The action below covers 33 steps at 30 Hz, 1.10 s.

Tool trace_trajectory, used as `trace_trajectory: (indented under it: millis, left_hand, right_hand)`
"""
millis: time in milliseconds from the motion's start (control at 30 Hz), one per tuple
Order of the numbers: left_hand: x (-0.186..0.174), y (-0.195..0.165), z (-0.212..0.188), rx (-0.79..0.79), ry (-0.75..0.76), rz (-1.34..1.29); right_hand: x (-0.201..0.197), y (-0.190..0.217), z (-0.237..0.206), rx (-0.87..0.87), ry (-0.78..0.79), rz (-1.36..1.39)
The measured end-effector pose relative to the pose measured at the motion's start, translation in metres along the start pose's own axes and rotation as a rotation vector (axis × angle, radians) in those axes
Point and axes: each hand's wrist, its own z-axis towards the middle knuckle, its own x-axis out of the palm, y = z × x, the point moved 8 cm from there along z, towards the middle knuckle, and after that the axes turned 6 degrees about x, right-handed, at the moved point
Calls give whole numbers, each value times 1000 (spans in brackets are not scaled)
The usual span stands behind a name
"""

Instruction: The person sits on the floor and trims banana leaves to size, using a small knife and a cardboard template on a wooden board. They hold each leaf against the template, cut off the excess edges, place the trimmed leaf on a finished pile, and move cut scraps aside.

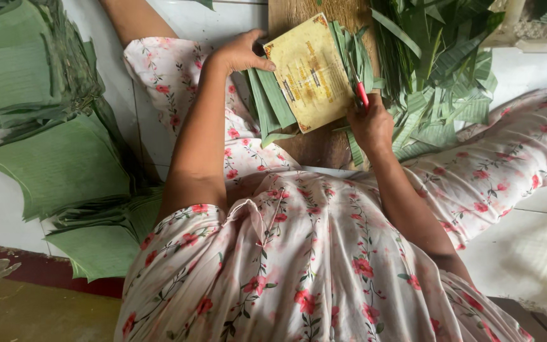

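Upper centre of the frame: a wooden board (314, 149) lies on the white tiled floor (527, 253) between the person's legs, which are covered in floral cloth. On it, a layered bundle of green leaf pieces (272, 104), with a yellowish card (311, 69) laid flat on top.

Left hand (240, 52), upper centre: fingers spread, palm down, pressing the near left corner of the card and the leaves under it. Not closed around anything.

Right hand (370, 123): closed in a fist around a red-handled knife (362, 95), tip at the card's right edge.

Step in hand, as I judge it: trimming the leaves along the card's edge, the card serving as a template. The next stroke calls for steady pressure from the left hand so the card does not slide, and the blade kept tight to the card's edge.

Left side of the frame: tall stacks of cut leaf sheets (58, 158). Upper right: a loose pile of leaf offcuts (438, 69).

Hard to make out: the blade itself is thin and lost against the leaves; how deep the bundle goes is hidden by the card. The stacks run off the frame's left edge.
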Motion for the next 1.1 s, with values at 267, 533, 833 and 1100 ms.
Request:
trace_trajectory:
  millis: [267, 533, 833, 1100]
  left_hand:
    - [3, 7, 9, -28, 8, 53]
    - [0, 3, 4, -29, 56, 16]
    - [37, -66, 45, 174, -36, 599]
    - [38, -67, 70, -142, 167, 658]
  right_hand:
    - [-1, -4, -8, 159, 187, 561]
    - [-30, -9, -23, 239, 201, 842]
    - [-164, -65, -51, 91, -180, 947]
    - [-159, -85, -65, 133, -200, 941]
